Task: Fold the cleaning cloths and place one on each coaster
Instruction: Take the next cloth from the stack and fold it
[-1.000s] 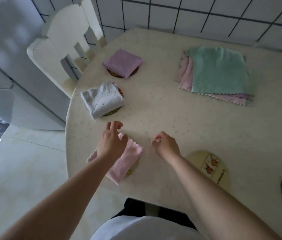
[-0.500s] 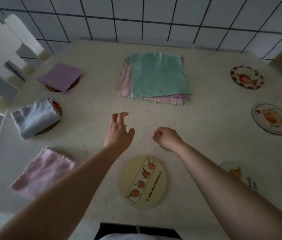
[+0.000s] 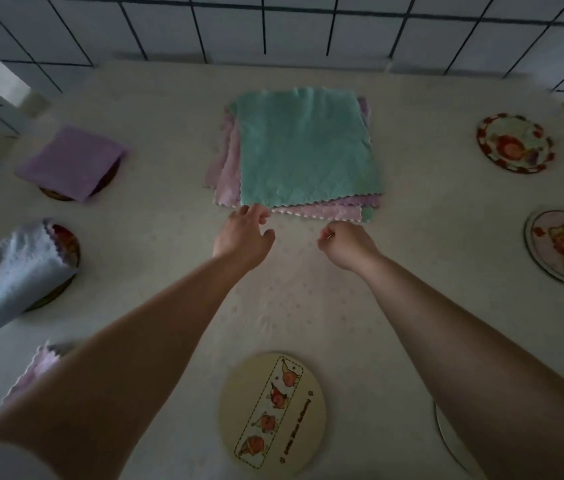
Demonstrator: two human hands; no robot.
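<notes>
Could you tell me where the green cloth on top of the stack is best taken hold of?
Probably its two near corners, approached from the person's side. The green cloth lies flat atop the stack, its scalloped near edge exposed. The left hand already reaches the near-left corner; the right hand sits nearer the other.
</notes>
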